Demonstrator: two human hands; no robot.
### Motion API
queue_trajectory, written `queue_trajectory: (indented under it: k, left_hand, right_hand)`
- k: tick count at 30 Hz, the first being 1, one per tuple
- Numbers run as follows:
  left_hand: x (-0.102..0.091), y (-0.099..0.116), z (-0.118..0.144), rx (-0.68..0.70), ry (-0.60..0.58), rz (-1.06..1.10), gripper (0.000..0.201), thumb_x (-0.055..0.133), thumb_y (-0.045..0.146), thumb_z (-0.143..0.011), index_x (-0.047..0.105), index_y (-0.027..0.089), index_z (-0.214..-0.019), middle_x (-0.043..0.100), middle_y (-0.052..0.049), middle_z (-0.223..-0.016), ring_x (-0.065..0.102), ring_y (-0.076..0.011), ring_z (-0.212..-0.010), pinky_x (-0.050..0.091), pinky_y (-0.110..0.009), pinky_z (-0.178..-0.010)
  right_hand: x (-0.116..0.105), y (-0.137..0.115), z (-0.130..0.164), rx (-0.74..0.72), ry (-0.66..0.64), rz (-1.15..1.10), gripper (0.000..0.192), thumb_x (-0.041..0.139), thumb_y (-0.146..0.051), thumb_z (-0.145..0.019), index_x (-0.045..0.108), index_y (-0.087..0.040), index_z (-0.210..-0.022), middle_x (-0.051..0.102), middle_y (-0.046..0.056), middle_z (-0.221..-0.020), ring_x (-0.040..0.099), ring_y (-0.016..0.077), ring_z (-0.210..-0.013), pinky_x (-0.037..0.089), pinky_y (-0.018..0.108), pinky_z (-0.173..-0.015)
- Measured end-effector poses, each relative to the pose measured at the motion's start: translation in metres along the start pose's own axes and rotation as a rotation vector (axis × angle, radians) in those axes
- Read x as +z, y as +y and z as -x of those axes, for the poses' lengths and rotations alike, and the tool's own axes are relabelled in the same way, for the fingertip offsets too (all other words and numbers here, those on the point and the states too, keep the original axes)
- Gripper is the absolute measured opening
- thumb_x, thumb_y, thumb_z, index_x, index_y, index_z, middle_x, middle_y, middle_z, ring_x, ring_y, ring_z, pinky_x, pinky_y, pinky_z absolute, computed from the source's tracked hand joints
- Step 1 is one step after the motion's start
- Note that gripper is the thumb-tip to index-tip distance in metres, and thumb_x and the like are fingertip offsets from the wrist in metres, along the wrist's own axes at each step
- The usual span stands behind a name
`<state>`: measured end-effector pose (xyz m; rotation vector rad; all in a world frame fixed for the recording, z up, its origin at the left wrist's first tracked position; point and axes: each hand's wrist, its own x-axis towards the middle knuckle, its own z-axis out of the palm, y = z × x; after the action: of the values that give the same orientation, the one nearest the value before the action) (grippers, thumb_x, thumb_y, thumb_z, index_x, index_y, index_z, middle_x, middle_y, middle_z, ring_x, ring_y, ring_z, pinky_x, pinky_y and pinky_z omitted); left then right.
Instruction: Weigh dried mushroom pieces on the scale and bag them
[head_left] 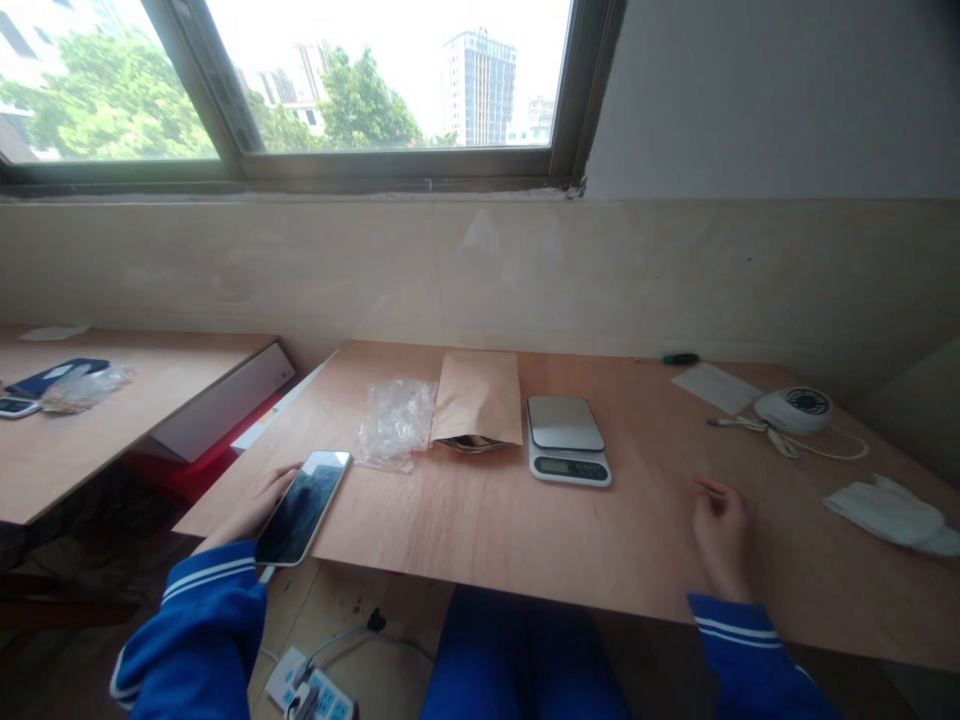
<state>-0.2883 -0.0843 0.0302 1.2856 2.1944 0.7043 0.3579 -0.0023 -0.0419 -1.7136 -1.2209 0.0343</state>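
Simple workroom: 2 plain wooden tables (457, 525) and a digital scale (566, 424).

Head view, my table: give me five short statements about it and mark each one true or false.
1. The scale sits to the right of the brown paper bag. True.
2. The phone is at the right hand. False: it is at the left hand.
3. The clear plastic bag lies to the left of the paper bag. True.
4. The white dome device rests on the scale. False: it sits farther right, apart from it.
5. Both sleeves are blue with white stripes. True.
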Motion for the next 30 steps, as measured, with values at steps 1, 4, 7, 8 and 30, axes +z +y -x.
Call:
queue_trajectory:
  k: [1, 4, 7, 8, 30]
  left_hand:
    - [-0.001, -0.001, 0.0, -0.013, -0.028, 0.031, 0.062, 0.043, 0.057, -0.07, 0.054, 0.014, -0.115, 0.056, -0.014, -0.124, 0.051, -0.031, -0.116, 0.044, -0.04, -0.096]
    - [-0.003, -0.003, 0.003, -0.043, -0.071, 0.095, 0.062, 0.05, 0.053, -0.066, 0.052, 0.018, -0.117, 0.055, -0.012, -0.127, 0.051, -0.0313, -0.117, 0.043, -0.042, -0.098]
    - [-0.003, -0.007, 0.003, -0.023, -0.087, 0.127, 0.06, 0.054, 0.051, -0.064, 0.053, 0.02, -0.115, 0.055, -0.01, -0.128, 0.049, -0.0301, -0.12, 0.042, -0.04, -0.1]
    - [-0.003, -0.008, 0.002, -0.017, -0.095, 0.136, 0.061, 0.054, 0.051, -0.064, 0.052, 0.02, -0.115, 0.054, -0.011, -0.129, 0.048, -0.03, -0.12, 0.041, -0.039, -0.1]
    - [-0.003, -0.005, 0.009, 0.004, -0.165, -0.118, 0.101, 0.059, 0.069, -0.056, 0.031, 0.018, -0.138, 0.04, -0.017, -0.14, 0.037, -0.0341, -0.13, 0.038, -0.043, -0.102]
  right_hand:
    - [0.0, -0.001, 0.0, 0.001, 0.001, 0.003, 0.027, 0.042, -0.027, -0.068, 0.06, -0.015, -0.084, 0.056, 0.009, -0.082, 0.048, 0.0233, -0.079, 0.041, 0.038, -0.073]
    - [-0.002, -0.004, 0.0, 0.007, 0.0, 0.012, 0.027, 0.042, -0.026, -0.067, 0.061, -0.014, -0.083, 0.056, 0.01, -0.083, 0.047, 0.0244, -0.082, 0.04, 0.038, -0.074]
    - [-0.003, -0.005, 0.0, 0.004, -0.013, 0.017, 0.027, 0.043, -0.026, -0.067, 0.061, -0.014, -0.083, 0.057, 0.011, -0.084, 0.046, 0.0253, -0.085, 0.04, 0.039, -0.075]
    - [-0.003, -0.005, 0.0, 0.0, -0.018, 0.017, 0.027, 0.043, -0.026, -0.067, 0.061, -0.014, -0.084, 0.056, 0.011, -0.085, 0.046, 0.0254, -0.085, 0.04, 0.039, -0.075]
    - [-0.003, -0.006, 0.0, -0.021, -0.007, -0.003, 0.026, 0.042, -0.023, -0.065, 0.06, -0.015, -0.082, 0.054, 0.009, -0.081, 0.046, 0.0239, -0.082, 0.04, 0.039, -0.078]
